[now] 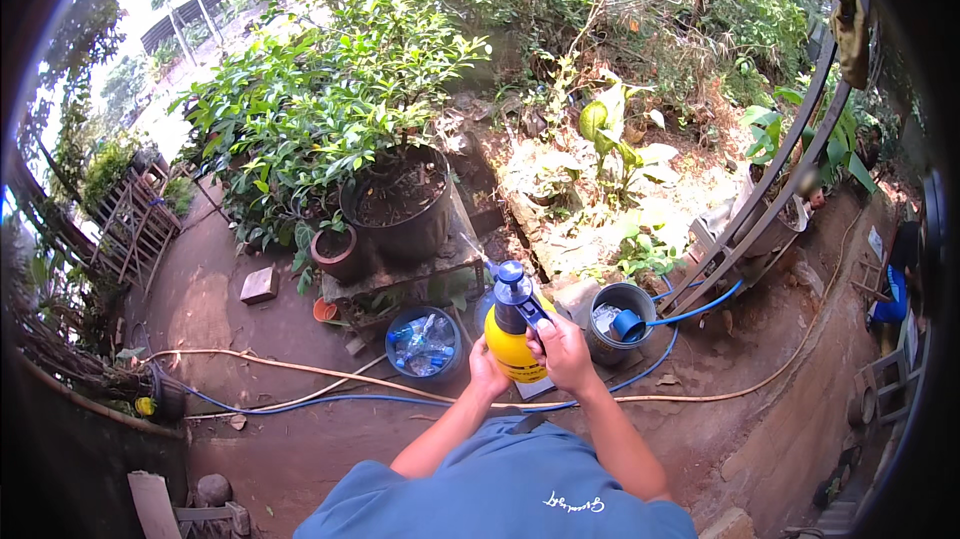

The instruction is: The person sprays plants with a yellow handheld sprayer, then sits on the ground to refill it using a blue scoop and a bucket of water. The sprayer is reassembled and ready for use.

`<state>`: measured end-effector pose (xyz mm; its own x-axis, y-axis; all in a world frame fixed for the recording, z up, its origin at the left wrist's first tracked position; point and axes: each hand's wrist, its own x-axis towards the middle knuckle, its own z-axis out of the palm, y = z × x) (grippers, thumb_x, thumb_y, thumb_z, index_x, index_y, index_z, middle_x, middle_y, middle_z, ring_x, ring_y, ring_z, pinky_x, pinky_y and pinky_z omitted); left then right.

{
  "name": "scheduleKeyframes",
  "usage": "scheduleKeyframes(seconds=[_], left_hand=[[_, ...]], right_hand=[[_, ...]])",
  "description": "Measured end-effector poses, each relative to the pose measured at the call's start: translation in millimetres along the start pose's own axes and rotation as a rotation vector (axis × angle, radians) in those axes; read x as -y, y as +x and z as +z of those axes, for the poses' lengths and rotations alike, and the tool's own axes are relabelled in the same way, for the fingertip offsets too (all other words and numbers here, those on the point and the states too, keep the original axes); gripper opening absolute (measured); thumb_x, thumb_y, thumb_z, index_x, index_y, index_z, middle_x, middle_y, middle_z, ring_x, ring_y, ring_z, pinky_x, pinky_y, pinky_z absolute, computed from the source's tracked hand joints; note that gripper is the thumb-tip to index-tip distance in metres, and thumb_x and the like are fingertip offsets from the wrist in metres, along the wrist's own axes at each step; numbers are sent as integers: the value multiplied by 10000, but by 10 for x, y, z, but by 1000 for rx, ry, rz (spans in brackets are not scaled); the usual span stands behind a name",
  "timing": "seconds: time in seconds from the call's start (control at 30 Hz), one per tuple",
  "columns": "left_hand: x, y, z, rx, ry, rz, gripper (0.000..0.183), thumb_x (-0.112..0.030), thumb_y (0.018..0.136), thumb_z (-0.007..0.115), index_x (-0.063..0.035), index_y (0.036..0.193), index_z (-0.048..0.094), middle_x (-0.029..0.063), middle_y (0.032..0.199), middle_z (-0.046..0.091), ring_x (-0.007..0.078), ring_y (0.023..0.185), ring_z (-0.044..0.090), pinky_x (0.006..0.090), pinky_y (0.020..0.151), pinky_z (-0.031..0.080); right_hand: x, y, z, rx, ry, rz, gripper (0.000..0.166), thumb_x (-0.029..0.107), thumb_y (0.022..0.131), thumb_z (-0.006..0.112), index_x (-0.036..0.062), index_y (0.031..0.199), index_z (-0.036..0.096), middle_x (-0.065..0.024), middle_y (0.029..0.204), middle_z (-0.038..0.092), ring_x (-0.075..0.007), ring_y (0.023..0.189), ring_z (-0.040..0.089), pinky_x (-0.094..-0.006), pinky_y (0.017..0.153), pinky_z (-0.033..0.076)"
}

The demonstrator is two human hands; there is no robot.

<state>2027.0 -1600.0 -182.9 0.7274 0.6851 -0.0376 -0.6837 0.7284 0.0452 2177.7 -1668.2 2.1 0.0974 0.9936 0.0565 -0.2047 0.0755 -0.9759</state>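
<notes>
A yellow pump sprayer (517, 348) with a dark blue head is held up in front of my body. My right hand (564, 350) grips its handle, the thumb high on the handle. Against the bottle's left side rests my left hand (487, 368), supporting it. The blue nozzle (491, 267) points away and to the left, with a pale streak of spray leaving its tip. Beyond it stands a large black pot (409, 228) holding a leafy green shrub (360, 89).
A blue bucket (424, 370) of plastic bottles and a dark bucket (622, 348) flank the sprayer. Below, a blue hose (360, 398) and a yellowish hose (300, 368) cross the ground. A clay pot (334, 254) is left; curved metal bars (787, 141) rise at right.
</notes>
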Motion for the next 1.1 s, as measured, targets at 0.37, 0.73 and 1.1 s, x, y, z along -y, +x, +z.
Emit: scheduleKeyframes(seconds=[0.37, 0.73, 1.1], left_hand=[[975, -441, 46, -413, 270, 29, 577, -419, 1016, 339, -55, 1436, 494, 151, 1444, 556, 348, 1348, 505, 521, 1152, 351], [1727, -1167, 34, -536, 211, 19, 517, -430, 989, 559, -91, 1373, 492, 105, 1359, 548, 285, 1252, 533, 470, 1069, 445], [2183, -1083, 210, -506, 345, -60, 633, -533, 973, 574, -96, 1423, 492, 126, 1390, 557, 292, 1290, 511, 476, 1122, 383]], right_hand=[[35, -598, -523, -113, 183, 33, 310, 274, 1062, 459, 29, 914, 579, 29, 683, 522, -33, 575, 449, -214, 524, 365], [-105, -1243, -824, -125, 162, -18, 337, 268, 1053, 459, 17, 872, 593, 29, 667, 532, -36, 577, 459, -233, 522, 368], [48, -1641, -1213, -37, 13, -145, 315, 258, 1065, 455, 20, 899, 579, 29, 685, 514, -26, 590, 436, -215, 537, 363]])
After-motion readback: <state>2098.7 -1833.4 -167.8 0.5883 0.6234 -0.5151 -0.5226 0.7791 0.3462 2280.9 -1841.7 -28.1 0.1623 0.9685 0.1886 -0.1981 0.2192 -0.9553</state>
